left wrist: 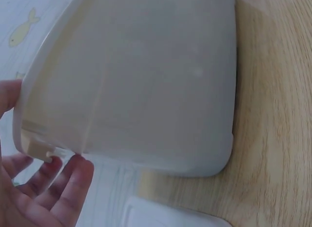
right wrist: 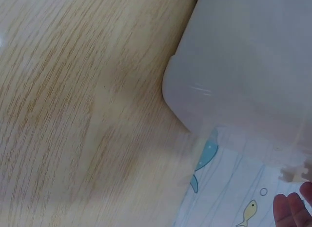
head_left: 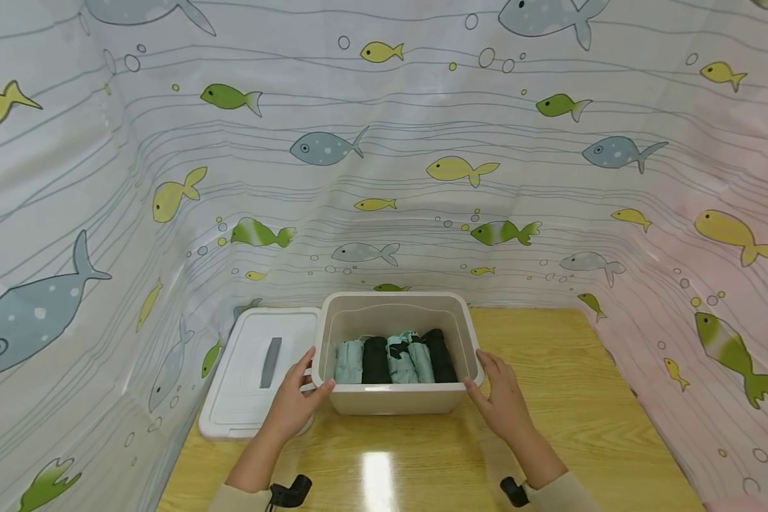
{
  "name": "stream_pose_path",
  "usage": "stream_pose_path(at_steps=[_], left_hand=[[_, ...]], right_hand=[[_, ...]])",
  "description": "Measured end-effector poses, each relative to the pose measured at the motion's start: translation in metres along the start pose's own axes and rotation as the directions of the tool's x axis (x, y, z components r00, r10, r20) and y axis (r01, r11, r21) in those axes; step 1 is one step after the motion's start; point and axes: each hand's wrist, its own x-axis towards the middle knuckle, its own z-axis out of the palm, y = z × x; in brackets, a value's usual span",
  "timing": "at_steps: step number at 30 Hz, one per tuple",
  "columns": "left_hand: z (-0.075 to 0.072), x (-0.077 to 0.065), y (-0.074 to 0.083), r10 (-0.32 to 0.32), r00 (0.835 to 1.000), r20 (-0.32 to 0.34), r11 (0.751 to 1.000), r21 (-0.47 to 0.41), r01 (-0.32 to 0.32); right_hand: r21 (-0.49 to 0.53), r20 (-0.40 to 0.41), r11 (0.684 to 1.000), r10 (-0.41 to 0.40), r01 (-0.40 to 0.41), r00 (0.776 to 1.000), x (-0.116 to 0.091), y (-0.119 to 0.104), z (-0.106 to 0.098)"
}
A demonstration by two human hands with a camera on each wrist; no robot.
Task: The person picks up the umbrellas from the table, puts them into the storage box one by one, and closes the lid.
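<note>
A white plastic storage box [head_left: 393,400] stands uncovered on the table, its front wall facing me. Inside, in a row, lie several rolled cloths [head_left: 402,361], some pale blue-green, some black. My left hand [head_left: 296,400] grips the box's front left corner, thumb on the rim and fingers below it; in the left wrist view its fingertips [left wrist: 80,175] are by a small latch under the rim. At the front right corner my right hand [head_left: 504,400] holds the rim between thumb and fingers. Only some right fingertips [right wrist: 292,207] show in the right wrist view.
The box's white lid [head_left: 240,377], with a grey handle [head_left: 271,363], lies flat on the table to the left of the box. Wood-grain tabletop [head_left: 550,398] extends to the right. A fish-print sheet [head_left: 397,128] hangs behind and along both sides.
</note>
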Motion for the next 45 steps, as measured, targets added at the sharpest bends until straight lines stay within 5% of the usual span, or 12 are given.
stream_pose_path(at_steps=[8, 19, 33, 45], left_hand=[[0.003, -0.004, -0.003, 0.03, 0.999, -0.034, 0.996, 0.087, -0.027], [-0.013, -0.004, -0.019, 0.229, 0.963, -0.139, 0.947, 0.262, -0.188], [-0.048, 0.027, -0.049, 0.252, 0.931, -0.263, 0.847, 0.525, -0.081], [-0.063, 0.052, -0.071, 0.093, 0.968, -0.234, 0.844, 0.535, 0.048]], right_hand=[[0.016, -0.015, 1.0, 0.005, -0.005, 1.0, 0.0, -0.001, 0.0], [0.04, -0.013, 0.999, -0.007, 0.007, 1.0, -0.002, 0.001, 0.005], [0.094, -0.003, 0.995, -0.021, 0.021, 1.0, -0.004, 0.004, 0.011], [0.091, -0.01, 0.996, -0.025, 0.026, 1.0, -0.004, 0.005, 0.015]])
